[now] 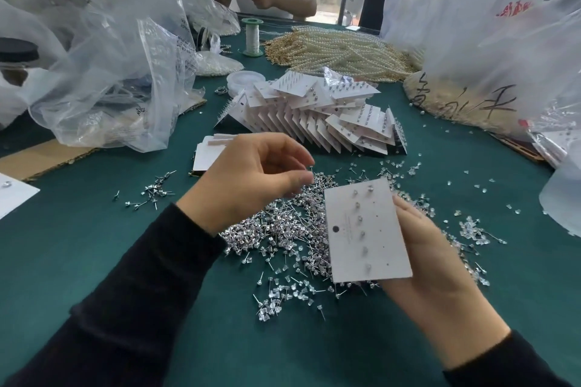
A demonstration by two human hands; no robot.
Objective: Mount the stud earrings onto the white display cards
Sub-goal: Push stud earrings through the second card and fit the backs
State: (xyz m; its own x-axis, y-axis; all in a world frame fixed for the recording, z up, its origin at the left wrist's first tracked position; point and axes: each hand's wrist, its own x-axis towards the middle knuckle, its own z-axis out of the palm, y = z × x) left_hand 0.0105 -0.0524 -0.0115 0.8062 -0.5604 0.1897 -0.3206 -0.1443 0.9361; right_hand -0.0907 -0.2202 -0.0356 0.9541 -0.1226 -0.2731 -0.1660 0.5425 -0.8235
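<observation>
The right hand holds a white card by its right edge, with its fingers curled behind it. The card is at 3 o'clock from the pile of stud earrings on the green bench. One row of studs already sits in the card.

The left hand hovers over the pile, thumb and first finger pressed tip to tip. They seem to pinch a single stud, but it is too tiny to be sure.

Studs are light, hard and slippery, with a sharp pin, so hold one by its head. The card is thin and bends, so grip its edge near the hole. Finished cards lie at 12 o'clock.
</observation>
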